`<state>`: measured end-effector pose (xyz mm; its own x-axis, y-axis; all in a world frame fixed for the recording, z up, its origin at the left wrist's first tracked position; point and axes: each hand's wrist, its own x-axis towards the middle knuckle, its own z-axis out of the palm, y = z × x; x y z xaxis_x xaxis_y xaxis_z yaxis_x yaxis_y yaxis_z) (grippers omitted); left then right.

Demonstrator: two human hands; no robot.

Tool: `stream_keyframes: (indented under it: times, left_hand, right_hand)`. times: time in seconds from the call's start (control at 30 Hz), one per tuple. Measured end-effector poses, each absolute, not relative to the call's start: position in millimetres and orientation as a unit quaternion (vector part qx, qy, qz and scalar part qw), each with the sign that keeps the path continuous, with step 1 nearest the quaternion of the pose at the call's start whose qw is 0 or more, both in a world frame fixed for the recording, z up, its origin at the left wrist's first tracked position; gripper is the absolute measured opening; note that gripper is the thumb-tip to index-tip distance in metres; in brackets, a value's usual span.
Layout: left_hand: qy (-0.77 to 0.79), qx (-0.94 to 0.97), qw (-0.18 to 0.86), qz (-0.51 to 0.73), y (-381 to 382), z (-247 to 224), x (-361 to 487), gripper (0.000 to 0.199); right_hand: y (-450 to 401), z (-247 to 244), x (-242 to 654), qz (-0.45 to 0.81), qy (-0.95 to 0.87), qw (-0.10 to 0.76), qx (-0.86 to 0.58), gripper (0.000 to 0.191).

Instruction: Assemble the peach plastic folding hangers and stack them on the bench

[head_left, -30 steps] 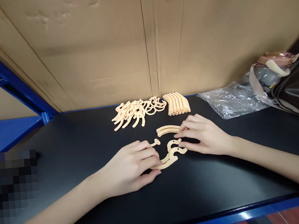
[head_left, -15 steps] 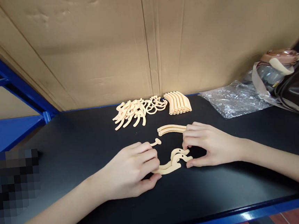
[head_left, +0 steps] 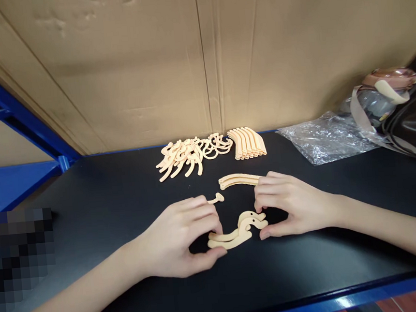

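Observation:
Two pale, wood-coloured S-curved pieces (head_left: pixel 233 241) lie side by side on the black table, each with a small dark hole near its hooked right end. My left hand (head_left: pixel 186 235) has thumb and fingers against the near and far sides of their left ends. Around the right ends, my right hand (head_left: pixel 288 205) keeps thumb and fingertips apart; firm contact there is not clear. Behind it, two long curved strips (head_left: pixel 237 179) lie partly hidden by its fingers. A small round-headed piece (head_left: pixel 219 197) sticks out beyond my left fingers.
At the back lie a loose heap of curved pieces (head_left: pixel 181 158), several thin curved pieces (head_left: pixel 218 145) and a neat stack of strips (head_left: pixel 246 143). Clear plastic film (head_left: pixel 326 138) and a strapped bottle (head_left: pixel 381 97) stand at right. Cardboard (head_left: pixel 148 59) rises behind the table.
The two curved pieces have shifted slightly and tilted, their right ends lower. My left fingers have spread a little, showing the left ends. My right thumb has come down slightly.

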<state>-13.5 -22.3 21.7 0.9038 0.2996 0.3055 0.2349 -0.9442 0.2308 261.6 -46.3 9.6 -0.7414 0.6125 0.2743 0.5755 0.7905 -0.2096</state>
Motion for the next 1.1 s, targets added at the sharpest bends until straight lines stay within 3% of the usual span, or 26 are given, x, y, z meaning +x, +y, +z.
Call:
stream_keyframes:
  times: [0.3,0.9,1.1]
  left_hand:
    - [0.33,0.929,0.021,0.168,8.0,22.8,-32.9,0.02]
    - [0.414,0.894,0.138,0.106,12.2,13.6,-30.1,0.021]
    - [0.396,0.869,0.25,0.158,19.1,26.8,-23.2,0.021]
  right_hand:
    - [-33.4,7.4,273.1,0.001,-0.916,0.208,-0.342,0.028]
    - [-29.1,-0.6,268.5,-0.016,-0.906,0.235,-0.352,0.03]
    - [-30.4,-1.7,267.7,-0.01,-0.896,0.28,-0.345,0.018]
